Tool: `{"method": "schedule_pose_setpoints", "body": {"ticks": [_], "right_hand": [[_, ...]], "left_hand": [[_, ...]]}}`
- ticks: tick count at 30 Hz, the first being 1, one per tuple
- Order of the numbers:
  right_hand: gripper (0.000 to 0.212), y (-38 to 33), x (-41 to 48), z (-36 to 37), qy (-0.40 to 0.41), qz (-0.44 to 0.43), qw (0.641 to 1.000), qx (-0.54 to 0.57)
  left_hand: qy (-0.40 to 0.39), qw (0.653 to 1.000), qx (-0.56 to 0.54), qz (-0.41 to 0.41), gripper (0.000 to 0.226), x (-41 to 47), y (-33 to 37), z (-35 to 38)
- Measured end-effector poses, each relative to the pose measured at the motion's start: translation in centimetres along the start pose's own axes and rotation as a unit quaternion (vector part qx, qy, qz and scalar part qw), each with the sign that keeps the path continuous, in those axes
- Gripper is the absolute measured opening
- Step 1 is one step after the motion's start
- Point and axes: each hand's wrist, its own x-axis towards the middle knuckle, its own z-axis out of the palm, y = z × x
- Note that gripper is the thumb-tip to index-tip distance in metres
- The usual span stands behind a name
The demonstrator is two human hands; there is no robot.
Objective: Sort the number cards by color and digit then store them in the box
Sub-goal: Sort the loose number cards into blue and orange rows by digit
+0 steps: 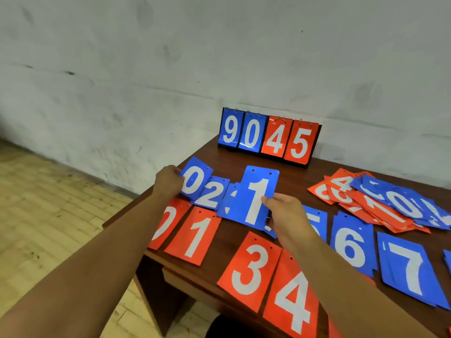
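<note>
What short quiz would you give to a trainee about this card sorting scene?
1. True or false: the right hand holds a red card.
2. Which digit is on the blue card that the left hand pinches? A) 0 B) 7 C) 5
3. Fill in: the flip scoreboard shows ____.
Key: 1 false, it holds the blue 1 card; 2 A; 3 9045.
</note>
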Motion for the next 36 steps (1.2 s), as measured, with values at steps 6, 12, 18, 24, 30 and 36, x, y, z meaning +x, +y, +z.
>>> {"method": "schedule_pose_setpoints", "body": {"ticks": [6, 12, 18, 24, 30, 36], "right_hand": [[0.006, 0.5, 0.9, 1.0, -0.021, -0.007, 0.999, -0.024], [0.004, 0.4, 0.9, 1.3, -0.020, -0.014, 0.999, -0.027], [0.003, -0.5, 0.7, 1.5, -0.013, 0.001, 1.000, -0.014], [0.015, -1.9, 0.7, 3.0, -0.007, 0.015, 1.000, 0.006], [0.012, -2.9, 3.7, 5.6, 0.004, 0.024, 0.999, -0.046], [0.014, -2.6, 7.8, 9.5, -0.006, -0.012, 0.993, -0.118]], "left_hand": [[0.013, 0.996, 0.087, 0.010, 0.030, 2.3, -1.5, 0.9], [0.054, 0.958, 0.277, 0.059, 0.027, 2.4, -1.7, 1.4], [0.004, 0.983, 0.032, 0.178, 0.014, -1.5, 2.0, 1.1], [-0.028, 0.980, 0.030, 0.194, 0.013, -1.8, 1.0, 0.0], [-0.136, 0.951, 0.202, 0.189, 0.029, 2.2, -3.6, -1.2], [-0.100, 0.963, 0.201, 0.149, 0.027, 4.5, -5.0, -2.3]]}}
